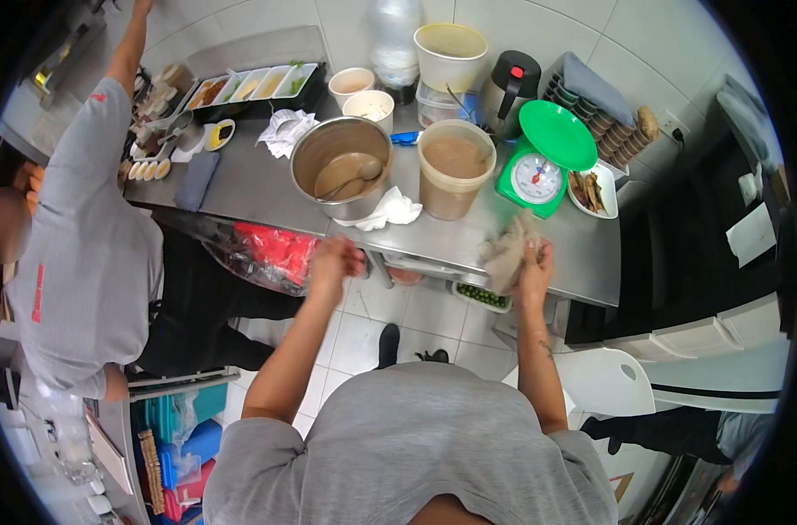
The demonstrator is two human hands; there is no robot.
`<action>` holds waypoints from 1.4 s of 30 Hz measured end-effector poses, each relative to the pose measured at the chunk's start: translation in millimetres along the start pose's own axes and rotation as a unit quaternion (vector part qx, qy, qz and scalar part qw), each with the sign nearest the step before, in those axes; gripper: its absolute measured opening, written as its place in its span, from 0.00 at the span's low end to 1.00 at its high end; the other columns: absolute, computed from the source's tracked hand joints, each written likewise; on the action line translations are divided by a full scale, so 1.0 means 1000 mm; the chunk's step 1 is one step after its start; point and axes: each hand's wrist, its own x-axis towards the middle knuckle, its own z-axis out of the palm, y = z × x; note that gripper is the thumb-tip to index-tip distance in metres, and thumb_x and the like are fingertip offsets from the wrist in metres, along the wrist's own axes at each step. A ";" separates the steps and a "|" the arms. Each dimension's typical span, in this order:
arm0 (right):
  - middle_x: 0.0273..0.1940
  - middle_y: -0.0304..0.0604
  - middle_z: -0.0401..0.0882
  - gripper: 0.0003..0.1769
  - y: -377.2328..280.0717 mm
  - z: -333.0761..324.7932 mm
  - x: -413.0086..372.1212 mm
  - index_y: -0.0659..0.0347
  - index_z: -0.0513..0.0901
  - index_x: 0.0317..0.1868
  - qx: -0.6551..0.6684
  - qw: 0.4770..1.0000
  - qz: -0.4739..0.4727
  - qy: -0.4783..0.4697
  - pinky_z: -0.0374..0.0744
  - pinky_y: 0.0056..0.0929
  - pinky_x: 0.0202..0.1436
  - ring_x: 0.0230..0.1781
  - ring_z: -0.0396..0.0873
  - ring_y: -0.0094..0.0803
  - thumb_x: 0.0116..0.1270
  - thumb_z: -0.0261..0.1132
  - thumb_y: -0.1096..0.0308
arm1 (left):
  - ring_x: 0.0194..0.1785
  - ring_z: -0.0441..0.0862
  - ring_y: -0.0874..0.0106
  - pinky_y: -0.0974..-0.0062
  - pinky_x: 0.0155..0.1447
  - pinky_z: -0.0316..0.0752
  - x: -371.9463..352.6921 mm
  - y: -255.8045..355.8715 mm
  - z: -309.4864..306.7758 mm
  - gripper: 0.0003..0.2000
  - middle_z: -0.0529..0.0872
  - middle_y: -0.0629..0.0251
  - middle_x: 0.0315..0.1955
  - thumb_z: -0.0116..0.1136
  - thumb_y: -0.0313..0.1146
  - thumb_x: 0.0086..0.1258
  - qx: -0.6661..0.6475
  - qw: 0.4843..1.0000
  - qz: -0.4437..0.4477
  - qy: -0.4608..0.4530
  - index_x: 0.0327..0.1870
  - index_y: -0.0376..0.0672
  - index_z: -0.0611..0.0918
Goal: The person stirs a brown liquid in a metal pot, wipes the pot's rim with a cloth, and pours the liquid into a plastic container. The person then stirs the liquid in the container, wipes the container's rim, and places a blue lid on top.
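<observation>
My right hand (534,276) grips a crumpled beige-grey cloth (506,254) at the counter's front edge, below the green kitchen scale (536,179). The cloth is slightly blurred. My left hand (335,262) is raised in front of the counter with its fingers curled in, and I see nothing in it. Nearest to it is a steel pot (350,206) of brown liquid with a ladle (355,179) resting inside. A white crumpled cloth (390,210) lies beside the pot. Between pot and scale stands a plastic bucket (451,197) of brown liquid.
On the steel counter (250,197) are a tray of ingredients (258,87), white tubs (368,107), a thermos (508,87) and a white dish (595,192). A co-worker (92,236) stands at left. Another person (678,433) is at right, near a white chair (604,381).
</observation>
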 end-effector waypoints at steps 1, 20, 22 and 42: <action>0.40 0.42 0.75 0.10 -0.005 0.015 -0.007 0.62 0.70 0.47 0.060 0.998 0.030 -0.007 0.73 0.28 0.46 0.40 0.73 0.28 0.68 0.56 0.68 | 0.23 0.77 0.72 0.75 0.28 0.71 -0.010 -0.001 0.019 0.18 0.80 0.60 0.31 0.44 0.49 0.70 0.062 0.997 -0.011 -0.043 0.42 0.41 0.73; 0.38 0.39 0.77 0.12 -0.066 0.045 0.041 0.64 0.75 0.43 -0.020 0.998 -0.037 -0.041 0.74 0.21 0.40 0.37 0.73 0.21 0.69 0.54 0.62 | 0.39 0.77 0.50 0.56 0.42 0.72 0.015 0.138 0.192 0.07 0.78 0.48 0.32 0.53 0.28 0.59 0.457 0.727 0.505 -0.093 0.35 0.35 0.76; 0.38 0.40 0.76 0.13 -0.079 0.053 0.058 0.64 0.75 0.44 -0.053 0.996 -0.052 -0.040 0.73 0.21 0.40 0.37 0.73 0.21 0.68 0.55 0.63 | 0.38 0.78 0.50 0.55 0.42 0.73 0.029 0.141 0.199 0.06 0.78 0.47 0.32 0.52 0.27 0.58 0.490 0.731 0.467 -0.089 0.33 0.35 0.77; 0.34 0.35 0.78 0.12 -0.126 0.107 0.125 0.65 0.79 0.40 -0.213 0.935 -0.153 -0.237 0.71 0.20 0.41 0.35 0.72 0.21 0.61 0.62 0.65 | 0.35 0.81 0.56 0.60 0.40 0.74 0.048 0.130 0.225 0.06 0.83 0.54 0.26 0.58 0.33 0.54 0.519 0.773 0.359 -0.071 0.29 0.40 0.80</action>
